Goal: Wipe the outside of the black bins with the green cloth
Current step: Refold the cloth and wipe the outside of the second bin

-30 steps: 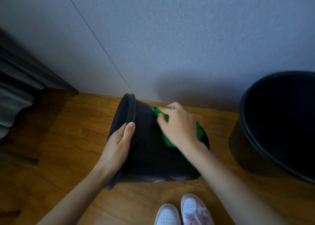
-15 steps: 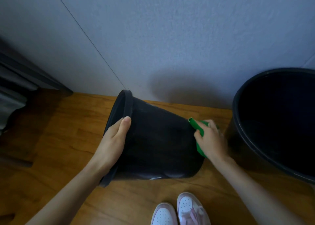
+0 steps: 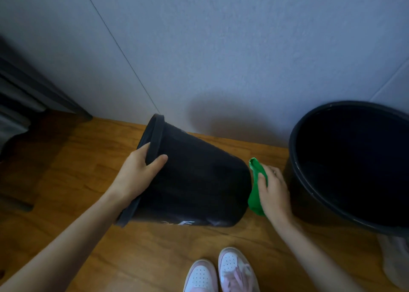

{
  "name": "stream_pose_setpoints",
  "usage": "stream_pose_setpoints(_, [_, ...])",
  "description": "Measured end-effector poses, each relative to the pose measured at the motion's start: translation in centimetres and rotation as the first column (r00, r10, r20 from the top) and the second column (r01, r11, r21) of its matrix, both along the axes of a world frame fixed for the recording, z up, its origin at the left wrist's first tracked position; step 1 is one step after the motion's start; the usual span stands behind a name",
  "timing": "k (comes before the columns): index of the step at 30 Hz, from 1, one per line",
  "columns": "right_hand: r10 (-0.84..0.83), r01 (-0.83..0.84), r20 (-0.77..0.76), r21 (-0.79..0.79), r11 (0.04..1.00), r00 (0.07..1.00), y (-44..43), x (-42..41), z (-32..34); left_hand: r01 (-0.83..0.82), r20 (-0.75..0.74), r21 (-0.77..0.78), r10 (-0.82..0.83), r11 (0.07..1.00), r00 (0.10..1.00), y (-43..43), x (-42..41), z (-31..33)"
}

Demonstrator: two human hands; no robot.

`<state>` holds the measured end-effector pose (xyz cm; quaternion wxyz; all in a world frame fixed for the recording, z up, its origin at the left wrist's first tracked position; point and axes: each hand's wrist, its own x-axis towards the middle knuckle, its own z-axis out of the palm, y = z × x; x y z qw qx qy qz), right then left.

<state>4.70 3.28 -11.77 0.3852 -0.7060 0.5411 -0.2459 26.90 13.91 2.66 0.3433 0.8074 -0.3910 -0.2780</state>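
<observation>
Bin (image 3: 194, 181): on its side on the floor, long axis left-right, rim left, base right.
Left hand (image 3: 137, 174): clamps the rim.
Right hand (image 3: 273, 192): presses cloth (image 3: 255, 189) against the base, nearer hand.

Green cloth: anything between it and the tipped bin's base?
Nothing visible. The right hand holds the green cloth right at the base end of the tipped bin, which the left hand grips by the rim. The upright bin stands behind the hand.
</observation>
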Motion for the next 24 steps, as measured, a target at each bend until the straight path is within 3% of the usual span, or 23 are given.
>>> stream_pose_setpoints(2, [-0.001, 0.000, 0.157, 0.003, 1.000, 0.988, -0.2, 0.0, 1.5, 0.051, 0.100, 0.014, -0.052, 0.999, 0.994, -0.3, 0.0, 0.0])
stream_pose_setpoints(4, [-0.043, -0.004, 0.365, 0.128, 0.992, 0.930, -0.6, 0.1, 3.0, 0.127, 0.204, 0.040, -0.132, 0.991, 0.970, -0.4, 0.0, -0.3])
stream_pose_setpoints(7, [-0.303, -0.018, 0.627, 0.451, 0.892, 0.717, -1.2, 0.2, 5.7, 0.236, 0.375, 0.154, -0.278, 0.959, 0.884, 0.1, 0.2, -1.0])
stream_pose_setpoints(9, [-0.423, -0.105, 0.705, 0.572, 0.813, 0.569, -1.6, 0.1, 7.2, 0.268, 0.452, 0.233, -0.348, 0.935, 0.821, 0.9, 0.2, -1.6])
stream_pose_setpoints(12, [-0.450, -0.219, 0.756, 0.597, 0.771, 0.475, -1.6, -0.1, 8.8, 0.278, 0.542, 0.381, -0.457, 0.882, 0.706, 2.2, 0.0, -2.8])
stream_pose_setpoints(14, [-0.469, -0.250, 0.763, 0.609, 0.753, 0.446, -1.7, -0.3, 9.4, 0.278, 0.560, 0.437, -0.500, 0.856, 0.661, 2.9, -0.2, -3.8])
stream_pose_setpoints(20, [-0.459, -0.280, 0.754, 0.621, 0.733, 0.470, -2.3, -0.7, 10.4, 0.289, 0.561, 0.425, -0.501, 0.858, 0.659, 3.6, -0.7, -5.8])
stream_pose_setpoints(24, [-0.414, -0.268, 0.758, 0.592, 0.760, 0.504, -2.6, -0.3, 11.0, 0.302, 0.537, 0.555, -0.611, 0.775, 0.582, 3.4, -1.1, -6.7])
